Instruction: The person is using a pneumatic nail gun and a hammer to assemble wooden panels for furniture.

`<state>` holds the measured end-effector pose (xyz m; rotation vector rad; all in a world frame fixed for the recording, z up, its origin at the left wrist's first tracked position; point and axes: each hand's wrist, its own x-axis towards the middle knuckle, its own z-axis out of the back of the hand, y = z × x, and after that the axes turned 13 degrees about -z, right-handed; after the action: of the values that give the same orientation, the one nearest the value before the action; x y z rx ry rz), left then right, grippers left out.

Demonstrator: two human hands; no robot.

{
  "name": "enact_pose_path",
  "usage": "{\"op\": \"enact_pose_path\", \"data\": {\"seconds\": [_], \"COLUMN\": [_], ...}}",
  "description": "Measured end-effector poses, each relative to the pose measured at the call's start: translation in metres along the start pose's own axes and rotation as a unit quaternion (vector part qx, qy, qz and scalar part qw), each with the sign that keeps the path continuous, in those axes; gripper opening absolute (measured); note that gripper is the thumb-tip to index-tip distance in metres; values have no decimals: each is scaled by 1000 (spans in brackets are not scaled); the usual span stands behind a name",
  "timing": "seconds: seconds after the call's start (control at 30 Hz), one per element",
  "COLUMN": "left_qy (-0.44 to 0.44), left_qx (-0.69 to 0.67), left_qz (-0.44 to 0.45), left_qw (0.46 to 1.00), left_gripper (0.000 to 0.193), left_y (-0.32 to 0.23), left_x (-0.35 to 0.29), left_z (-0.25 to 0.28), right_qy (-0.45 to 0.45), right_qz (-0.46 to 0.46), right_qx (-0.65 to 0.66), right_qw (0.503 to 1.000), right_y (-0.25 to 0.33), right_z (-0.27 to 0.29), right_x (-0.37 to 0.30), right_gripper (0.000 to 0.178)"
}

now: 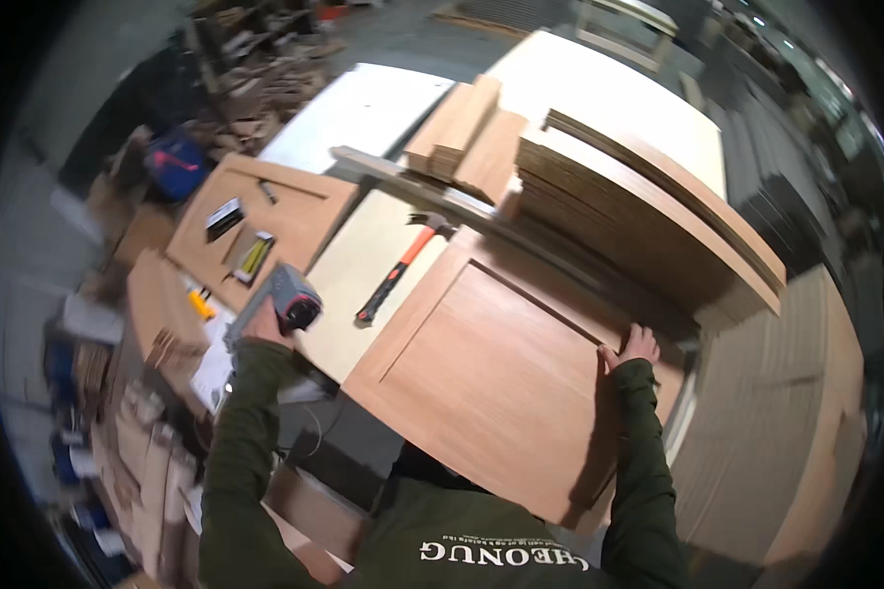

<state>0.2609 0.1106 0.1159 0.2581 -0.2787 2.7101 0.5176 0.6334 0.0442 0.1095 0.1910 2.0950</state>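
Note:
My left hand (267, 324) is closed around a grey nail gun (301, 298) with a dark, red-marked round end, just left of the work surface. A wooden cabinet door (491, 368) with a recessed centre panel lies flat in front of me. On its right-hand frame rests my right hand (635, 348), fingers apart, thumb toward the recessed panel. Left of the door, a claw hammer (403, 268) with an orange and black handle lies on a pale board (359, 265). The left fingers are partly hidden by the nail gun.
Tall stacks of wooden panels (638, 216) stand beyond the door, beside shorter wood pieces (452, 128). Farther left, another panel (309, 211) carries small boxes (224, 218). A yellow-handled tool (200, 303) lies near the nail gun. More stacked boards (756, 393) rise at right.

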Motion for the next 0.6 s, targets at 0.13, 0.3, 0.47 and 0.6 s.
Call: {"op": "enact_pose_path", "data": {"seconds": [0.13,0.3,0.47,0.6], "left_qy": [91,124,-22,94], "left_qx": [-16,67,56,-286], "left_qz": [-3,19,-160,-185], "left_qw": [996,990,985,935], "left_gripper": [67,70,65,54], "left_y": [59,73,67,-16], "left_x": [104,149,166,96], "left_z": [-79,-118,-123,-153], "right_qy": [-117,-78,-126,-1], "right_qz": [-8,-197,-321,-392], "right_qx": [36,44,33,86], "right_qw": [992,976,938,916], "right_y": [-41,-96,-145,-119], "right_z": [-4,8,-11,0], "right_x": [-54,-136,-194,-193], "right_gripper": [70,71,75,72]}}
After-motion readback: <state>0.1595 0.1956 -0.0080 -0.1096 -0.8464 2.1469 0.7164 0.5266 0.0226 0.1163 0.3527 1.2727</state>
